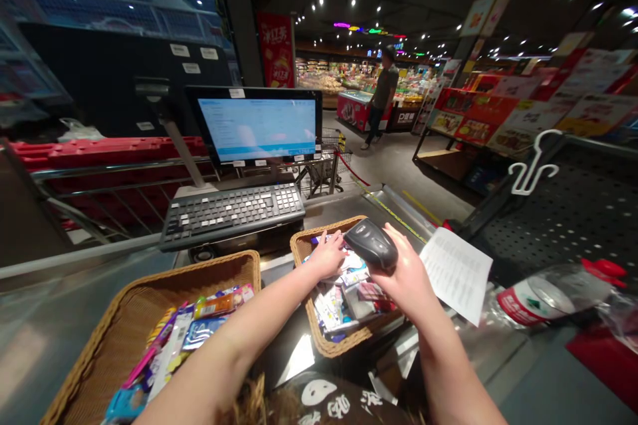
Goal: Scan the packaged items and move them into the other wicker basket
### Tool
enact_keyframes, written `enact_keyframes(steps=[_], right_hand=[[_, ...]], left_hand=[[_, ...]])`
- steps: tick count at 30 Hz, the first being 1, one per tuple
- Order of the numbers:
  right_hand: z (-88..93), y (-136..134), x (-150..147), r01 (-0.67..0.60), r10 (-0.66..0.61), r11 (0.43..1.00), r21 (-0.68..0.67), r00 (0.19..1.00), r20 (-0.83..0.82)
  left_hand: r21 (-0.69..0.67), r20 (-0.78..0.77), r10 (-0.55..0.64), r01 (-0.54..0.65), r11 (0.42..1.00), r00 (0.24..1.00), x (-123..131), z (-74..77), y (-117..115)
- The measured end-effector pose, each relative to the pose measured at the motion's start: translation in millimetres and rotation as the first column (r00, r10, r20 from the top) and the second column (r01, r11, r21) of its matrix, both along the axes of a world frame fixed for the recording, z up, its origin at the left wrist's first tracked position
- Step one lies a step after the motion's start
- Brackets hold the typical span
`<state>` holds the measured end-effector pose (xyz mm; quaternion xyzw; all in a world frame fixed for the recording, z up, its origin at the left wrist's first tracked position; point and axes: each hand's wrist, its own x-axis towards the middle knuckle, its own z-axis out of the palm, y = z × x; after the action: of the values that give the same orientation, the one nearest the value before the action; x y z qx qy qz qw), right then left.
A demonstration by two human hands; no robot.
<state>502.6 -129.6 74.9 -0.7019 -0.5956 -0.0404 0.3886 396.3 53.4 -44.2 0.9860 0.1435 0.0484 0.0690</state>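
My right hand (406, 275) is closed around a black handheld barcode scanner (371, 242), held over a wicker basket (323, 342) full of small packets. My left hand (329, 254) reaches into that same basket, its fingers curled on a small packet (349, 259) at the top of the pile. The scanner's head points toward the left hand. A second, larger wicker basket (129, 319) with colourful snack packets (199, 325) lies under my left forearm.
A black keyboard (232, 212) and a lit monitor (256, 126) stand behind the baskets. A printed sheet (456, 272) and a plastic bottle (548, 295) lie to the right. Red shopping baskets (100, 153) are stacked at left. A person (381, 96) walks in the far aisle.
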Motion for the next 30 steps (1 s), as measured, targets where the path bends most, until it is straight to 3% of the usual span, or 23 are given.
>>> enact_keyframes(steps=[8,12,17,21,30], right_hand=[[-1.8,3.6,3.6,-0.016,0.016,1.000,-0.003,1.000,-0.022],[-1.3,5.0,1.5,-0.024,0.024,1.000,-0.002,0.999,-0.024],[1.0,6.0,-2.0,-0.006,0.006,1.000,0.003,1.000,-0.022],[4.1,9.0,-8.0,-0.011,0.011,1.000,0.029,1.000,-0.006],[11.3,25.3,-39.7,-0.101,0.096,0.992,0.077,0.994,0.059]], left_hand=[[-0.013,-0.006,0.014,-0.014,1.000,1.000,2.0,-12.4,1.2],[-0.021,-0.007,-0.006,0.006,1.000,1.000,-0.6,-8.8,-1.4],[-0.036,0.039,-0.010,0.011,0.999,0.999,-13.4,14.1,-3.9],[0.035,0.112,0.017,-0.021,0.999,0.994,-33.3,38.7,-2.8],[0.248,0.317,0.135,-0.220,0.943,0.939,-113.8,91.8,0.4]])
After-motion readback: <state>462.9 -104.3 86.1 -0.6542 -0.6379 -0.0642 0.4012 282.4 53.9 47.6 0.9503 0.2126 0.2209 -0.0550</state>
